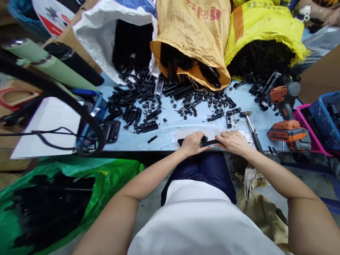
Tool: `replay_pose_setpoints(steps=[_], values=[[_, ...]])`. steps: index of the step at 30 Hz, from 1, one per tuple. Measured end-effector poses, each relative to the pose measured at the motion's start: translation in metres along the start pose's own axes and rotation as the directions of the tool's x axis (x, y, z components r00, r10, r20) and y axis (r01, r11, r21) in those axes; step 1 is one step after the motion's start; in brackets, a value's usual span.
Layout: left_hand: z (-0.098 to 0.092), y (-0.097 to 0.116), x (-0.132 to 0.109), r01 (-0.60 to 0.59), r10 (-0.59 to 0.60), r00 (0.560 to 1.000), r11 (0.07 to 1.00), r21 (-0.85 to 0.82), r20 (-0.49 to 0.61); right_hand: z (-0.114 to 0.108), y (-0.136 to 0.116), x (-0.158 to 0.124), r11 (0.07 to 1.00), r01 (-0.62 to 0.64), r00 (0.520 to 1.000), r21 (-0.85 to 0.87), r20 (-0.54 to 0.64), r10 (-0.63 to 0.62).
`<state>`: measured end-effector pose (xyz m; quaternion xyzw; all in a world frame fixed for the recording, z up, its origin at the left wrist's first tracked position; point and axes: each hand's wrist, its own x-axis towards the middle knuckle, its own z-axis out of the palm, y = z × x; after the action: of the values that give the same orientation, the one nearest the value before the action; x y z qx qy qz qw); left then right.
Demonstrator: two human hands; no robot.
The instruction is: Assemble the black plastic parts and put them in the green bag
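At the front edge of the blue workbench (170,122), my left hand (193,142) is closed around a black bar-shaped plastic part (209,143). My right hand (231,141) grips the other end of the same part. Its middle shows between the hands, and the ends are covered by my fingers. A white sheet (183,134) lies under the hands. To the right of my right hand is a hammer (251,127) with a black handle. A small black strip (152,139) lies left of my left hand.
Black parts (130,113) and small knobs with pins (190,106) are heaped behind. White (90,32), orange (193,39) and yellow sacks (262,24) open toward me. A cordless driver (288,117) stands right, near baskets (325,117). A green bag (114,173) sits lower left. Another person's hand (332,16) shows upper right.
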<state>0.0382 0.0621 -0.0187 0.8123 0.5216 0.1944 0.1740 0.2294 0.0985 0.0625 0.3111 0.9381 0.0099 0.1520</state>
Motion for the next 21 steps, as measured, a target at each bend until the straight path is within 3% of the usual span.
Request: replay_pose_setpoints(steps=[2,4,5,7,8,9,10,13,16,19,21], values=[[-0.004,-0.004,0.006,0.03,-0.03,1.0,0.999,0.012,-0.009,0.011,0.011,0.003,1.0,0.012,1.0,0.012,-0.017,-0.012],[-0.015,-0.019,0.011,0.178,-0.172,0.976,0.983,0.034,-0.134,0.027,0.02,0.001,0.999,0.009,0.999,0.04,-0.042,-0.008],[-0.022,-0.031,0.013,0.309,-0.292,0.928,0.95,0.039,-0.23,0.035,0.024,0.0,0.998,0.001,0.999,0.056,-0.052,0.002],[-0.038,-0.059,0.015,0.593,-0.542,0.748,0.805,0.017,-0.383,0.048,0.031,-0.004,0.995,-0.009,0.997,0.099,-0.071,0.017],[-0.044,-0.073,0.014,0.684,-0.627,0.673,0.73,0.008,-0.392,0.053,0.034,-0.005,0.992,-0.014,0.996,0.126,-0.09,0.026],[-0.05,-0.085,0.014,0.741,-0.687,0.626,0.672,0.005,-0.37,0.055,0.036,-0.004,0.988,-0.022,0.992,0.153,-0.119,0.04],[-0.054,-0.093,0.012,0.764,-0.718,0.606,0.645,-0.001,-0.341,0.055,0.038,0.0,0.983,-0.033,0.986,0.18,-0.157,0.061],[-0.054,-0.097,0.007,0.684,-0.678,0.665,0.721,-0.11,-0.312,0.046,0.045,0.025,0.966,-0.11,0.952,0.236,-0.255,0.171],[-0.041,-0.075,-0.002,0.474,-0.624,0.711,0.766,-0.433,-0.324,0.028,0.05,0.065,0.95,-0.208,0.938,0.235,-0.229,0.262],[-0.025,-0.049,-0.011,0.285,-0.646,0.723,0.601,-0.747,-0.244,0.014,0.05,0.104,0.921,-0.35,0.931,0.173,-0.046,0.363],[-0.017,-0.037,-0.016,0.237,-0.654,0.731,0.51,-0.827,-0.193,0.008,0.049,0.12,0.9,-0.415,0.91,0.133,0.061,0.411]])
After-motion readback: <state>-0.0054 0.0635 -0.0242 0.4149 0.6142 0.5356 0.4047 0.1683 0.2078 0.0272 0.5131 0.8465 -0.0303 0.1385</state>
